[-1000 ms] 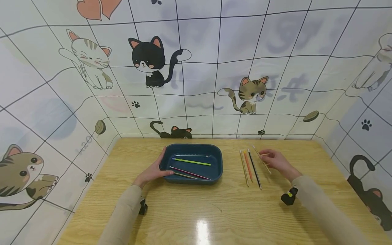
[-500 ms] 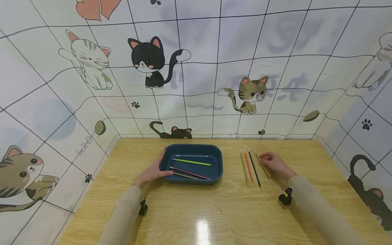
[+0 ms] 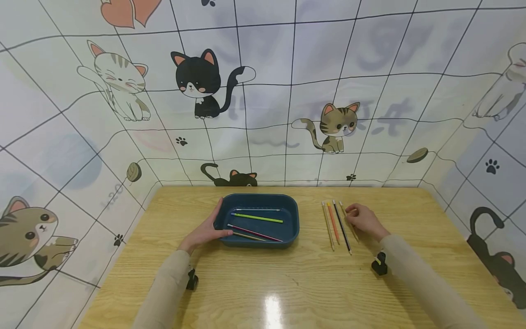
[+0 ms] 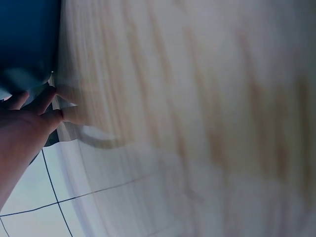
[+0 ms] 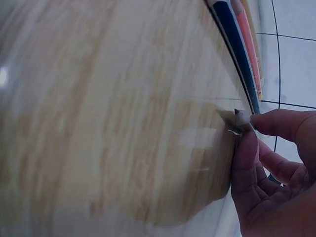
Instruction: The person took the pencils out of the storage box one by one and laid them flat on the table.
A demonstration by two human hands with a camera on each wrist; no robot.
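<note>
My left hand (image 3: 205, 234) holds the left side of a dark blue rectangular tray (image 3: 295, 224), with the thumb at its front-left corner. Inside lie a lime green pencil (image 3: 256, 217), a dark red pencil (image 3: 252, 231), a thin pale pencil (image 3: 258, 209) and a tan pencil (image 3: 248, 236). To the right, my right hand (image 3: 365, 220) pinches a natural wood pencil (image 3: 343, 209) between thumb and forefinger, low over the table. In the right wrist view its pointed end (image 5: 242, 118) shows at the fingertips, close to a dark blue-black pencil (image 5: 234, 44).
Left of the pinched pencil lie the dark pencil, an orange pencil (image 3: 333, 223) and another natural wood pencil (image 3: 328, 226), roughly side by side. The wooden table (image 3: 263, 278) meets a cat-patterned tiled backdrop (image 3: 271, 105) at its back and sides.
My right hand has moved left and lowered the natural wood pencil beside the row, bringing it nearer the dark pencil. The left hand and tray have stayed in place.
</note>
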